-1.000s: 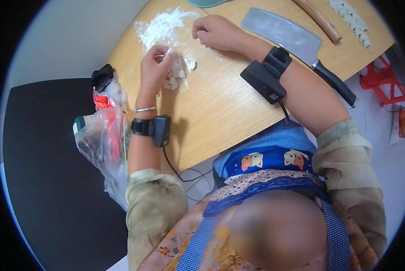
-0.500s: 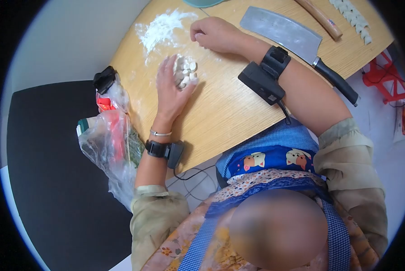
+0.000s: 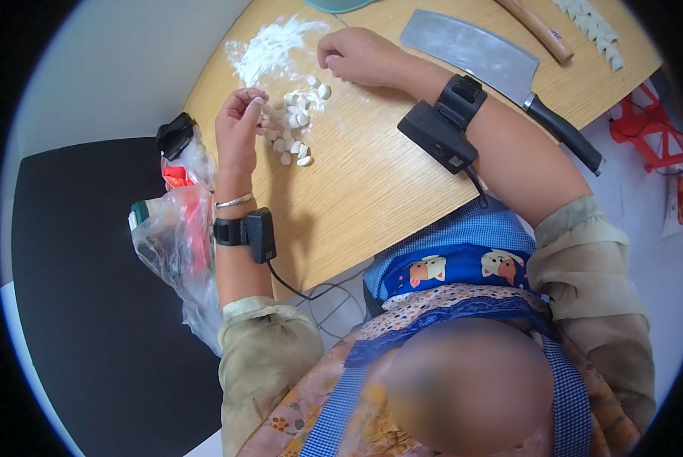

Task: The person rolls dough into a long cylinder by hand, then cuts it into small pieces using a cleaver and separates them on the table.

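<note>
My left hand (image 3: 238,126) hovers at the left side of the table, fingers curled in and thumb close against them. Whether anything is between them I cannot make out. Beside it lie several small floured dough pieces (image 3: 303,119), loosely scattered, some in contact. My right hand (image 3: 363,57) rests on the tabletop beyond the dough pieces, fingers folded under; what they close on, if anything, is hidden. Loose white flour (image 3: 274,49) is spread to the left of the right hand.
A cleaver (image 3: 475,57) lies right of my right hand, its handle over the table edge. Beyond it are a wooden rolling pin (image 3: 538,30) and a row of pale dough shapes (image 3: 591,30). Plastic bags (image 3: 181,244) hang at the left edge of the wooden table (image 3: 372,198).
My left hand has lifted away from the dough pieces and moved left, its fingers curling. The pieces it covered now lie spread out toward me. The right hand has hardly moved.
</note>
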A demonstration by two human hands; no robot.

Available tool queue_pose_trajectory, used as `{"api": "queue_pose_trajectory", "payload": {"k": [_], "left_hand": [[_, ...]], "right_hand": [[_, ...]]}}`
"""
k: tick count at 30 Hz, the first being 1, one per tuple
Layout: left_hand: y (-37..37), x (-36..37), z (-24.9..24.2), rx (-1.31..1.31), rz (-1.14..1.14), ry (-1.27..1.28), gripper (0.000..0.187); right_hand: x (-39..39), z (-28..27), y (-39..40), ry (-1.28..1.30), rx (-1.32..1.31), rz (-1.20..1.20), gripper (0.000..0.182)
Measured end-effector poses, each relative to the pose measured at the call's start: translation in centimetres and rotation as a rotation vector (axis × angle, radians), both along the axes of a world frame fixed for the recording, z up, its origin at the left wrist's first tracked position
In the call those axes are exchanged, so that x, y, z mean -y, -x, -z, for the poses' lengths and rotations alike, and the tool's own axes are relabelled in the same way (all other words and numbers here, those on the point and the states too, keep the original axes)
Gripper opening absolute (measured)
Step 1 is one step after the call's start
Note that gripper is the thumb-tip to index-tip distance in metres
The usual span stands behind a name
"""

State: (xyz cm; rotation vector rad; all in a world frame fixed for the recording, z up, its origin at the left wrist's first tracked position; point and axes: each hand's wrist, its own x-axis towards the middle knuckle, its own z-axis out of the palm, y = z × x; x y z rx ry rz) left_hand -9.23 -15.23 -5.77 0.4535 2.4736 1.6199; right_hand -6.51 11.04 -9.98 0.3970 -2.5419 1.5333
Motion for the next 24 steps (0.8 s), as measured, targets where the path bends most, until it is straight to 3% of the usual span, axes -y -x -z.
{"api": "queue_pose_trajectory", "payload": {"k": [3,5,6,7,9,11,15,17,18,19,21,24], "left_hand": [[-0.5,0.7,0.1,-0.024,0.064,0.068,0.026],[-0.9,1.6,0.8,-0.350,0.118,0.597,0.043],[-2.5,0.9,0.5,-0.323,0.130,0.664,0.058],[-3.6,0.5,0.6,-0.323,0.134,0.664,0.058],[-5.7,-0.5,0.9,-0.762,0.260,0.866,0.060],[-6.9,-1.7,1.8,-0.773,0.228,0.830,0.055],[-5.4,-3.0,2.7,-0.681,0.075,0.718,0.037],[-4.4,-2.7,1.7,-0.025,0.031,0.259,0.031],[-3.8,-2.2,1.5,0.009,0.059,0.097,0.023],[-3.3,-1.5,1.1,0.008,0.062,0.097,0.023],[-2.5,-0.1,0.0,0.132,0.067,-0.197,0.023],[-2.6,0.5,-0.4,0.112,0.034,-0.079,0.027]], "right_hand": [[0.0,0.2,0.1,-0.024,-0.023,0.000,0.017],[0.2,0.5,0.3,-0.085,-0.051,0.009,0.023],[0.4,0.4,-0.1,-0.085,-0.051,0.013,0.023],[0.8,0.3,-0.9,-0.157,-0.114,0.016,0.028],[1.5,0.2,-1.9,-0.228,-0.174,0.017,0.034],[2.6,0.7,-2.4,-0.443,-0.339,-0.078,0.043],[4.8,0.7,-2.6,-0.339,-0.280,-0.101,0.031],[4.3,0.6,-2.4,-0.279,-0.259,-0.131,0.026],[3.9,0.7,-2.1,-0.214,-0.238,-0.155,0.022],[3.5,0.5,-1.7,-0.215,-0.239,-0.151,0.022],[2.7,0.2,-1.3,-0.030,-0.170,-0.133,0.017],[1.7,-0.3,-0.9,0.035,-0.078,-0.090,0.016]]}}
